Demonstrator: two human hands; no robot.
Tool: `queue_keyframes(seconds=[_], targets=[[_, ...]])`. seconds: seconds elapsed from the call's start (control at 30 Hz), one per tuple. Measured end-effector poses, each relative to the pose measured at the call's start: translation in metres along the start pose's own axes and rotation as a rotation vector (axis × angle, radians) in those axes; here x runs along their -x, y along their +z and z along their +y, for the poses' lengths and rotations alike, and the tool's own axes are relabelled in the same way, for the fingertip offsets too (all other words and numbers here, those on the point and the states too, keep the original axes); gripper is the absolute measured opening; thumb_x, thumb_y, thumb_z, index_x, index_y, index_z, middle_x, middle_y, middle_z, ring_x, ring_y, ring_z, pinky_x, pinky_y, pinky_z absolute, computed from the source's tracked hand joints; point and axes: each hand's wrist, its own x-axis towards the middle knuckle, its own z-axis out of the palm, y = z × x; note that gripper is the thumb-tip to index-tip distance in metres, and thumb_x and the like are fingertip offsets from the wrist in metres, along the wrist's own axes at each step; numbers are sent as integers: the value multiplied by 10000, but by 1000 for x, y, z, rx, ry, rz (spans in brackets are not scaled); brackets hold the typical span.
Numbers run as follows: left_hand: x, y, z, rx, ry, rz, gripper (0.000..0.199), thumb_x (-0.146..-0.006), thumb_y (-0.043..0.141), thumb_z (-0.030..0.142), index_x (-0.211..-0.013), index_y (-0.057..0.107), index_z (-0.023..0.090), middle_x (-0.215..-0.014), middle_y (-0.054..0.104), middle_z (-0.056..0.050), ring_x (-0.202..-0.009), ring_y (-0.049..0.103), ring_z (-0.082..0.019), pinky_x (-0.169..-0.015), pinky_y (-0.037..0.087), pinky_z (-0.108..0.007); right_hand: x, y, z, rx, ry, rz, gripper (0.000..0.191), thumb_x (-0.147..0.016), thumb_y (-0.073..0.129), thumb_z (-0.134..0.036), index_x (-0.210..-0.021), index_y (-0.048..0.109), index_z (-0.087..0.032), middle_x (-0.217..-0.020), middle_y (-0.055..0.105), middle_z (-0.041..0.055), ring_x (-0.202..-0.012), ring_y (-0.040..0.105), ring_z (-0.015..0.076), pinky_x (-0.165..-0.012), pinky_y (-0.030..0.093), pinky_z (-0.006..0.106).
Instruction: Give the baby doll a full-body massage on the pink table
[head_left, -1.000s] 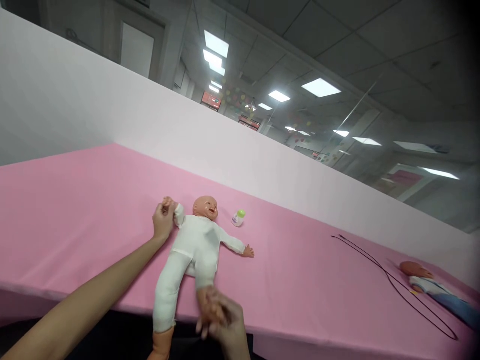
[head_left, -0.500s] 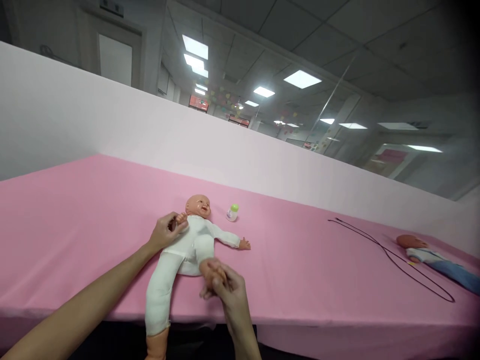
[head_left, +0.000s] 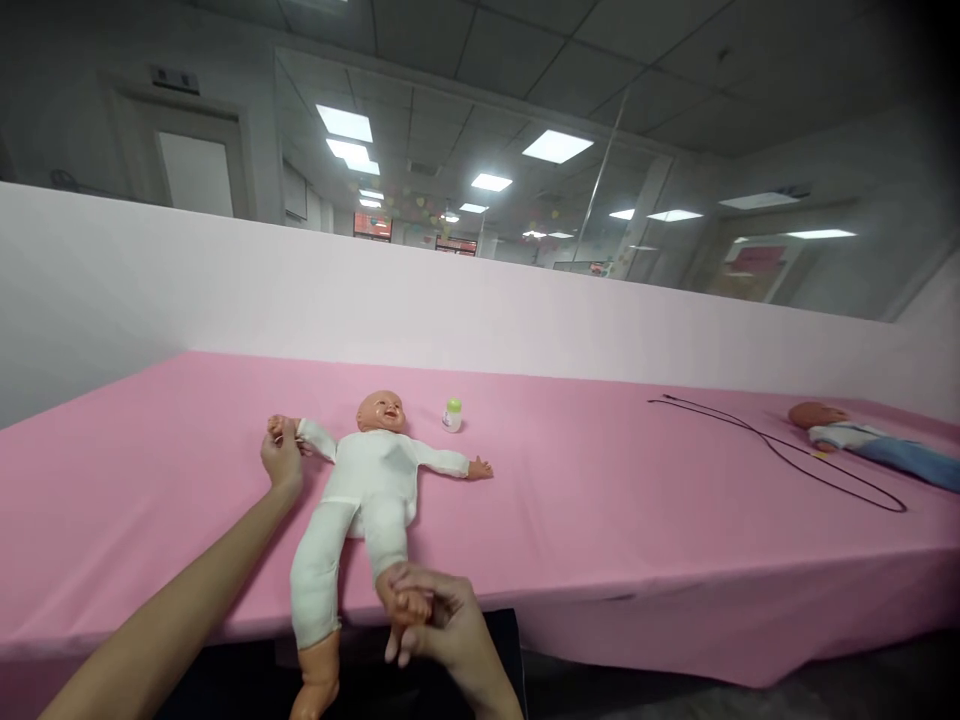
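Head view: at seven o'clock the doll (head_left: 375,470) lay on the tabletop (head_left: 562,500), left hand (head_left: 282,460) gripping its hand (head_left: 277,426), right hand (head_left: 451,622) its foot (head_left: 411,606); limb handling seemed the step, calling next for gentleness.

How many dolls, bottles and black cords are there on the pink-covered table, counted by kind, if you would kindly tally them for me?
Dolls: 2 (the white-suited doll and the doll in white and blue)
Bottles: 1 (the green-topped bottle)
Cords: 1 (the looped black cord)
Total: 4
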Motion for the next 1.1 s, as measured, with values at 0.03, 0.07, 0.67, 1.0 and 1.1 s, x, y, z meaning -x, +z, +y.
queue_keyframes(seconds=[0.03,0.07,0.67,1.0,1.1], targets=[[-5,-2,0,0,-27,43,363,-857,641,554,-851,590,195,-715,586,19,-554,543,-119,-513,451,-225,10,3,2,19,23,-43,433,-614,980,-307,-999,809,-207,-1118,727,72,-773,733,196,-513,555,209],[-6,-3,1,-2,-33,65,362,-857,643,551,-848,590,192,-716,585,19,-558,544,-116,-516,453,-223,17,6,3,43,41,-71,413,-611,979,-280,-983,815,-206,-1102,723,67,-855,729,212,-530,554,193],[46,5,24,-135,381,-706,339,-770,793,497,-771,658,186,-707,626,-3,-607,554,-130,-557,451,-226,-74,-2,-15,-27,-103,285,622,-664,935,-494,-1115,757,-105,-710,704,10,-593,696,148,-618,608,273],[-16,1,5,102,-194,-51,479,-775,676,662,-750,507,215,-594,497,63,-454,411,-88,-435,338,-217,29,0,16,22,15,-9,428,-592,984,-278,-974,816,-186,-1116,728,74,-637,733,159,-441,522,173],[-11,2,14,131,-177,-105,491,-748,729,656,-748,528,208,-571,444,80,-442,348,-73,-427,297,-215,6,2,4,22,-43,53,486,-683,940,-391,-1089,795,-166,-963,758,78,-607,728,172,-487,557,219]])
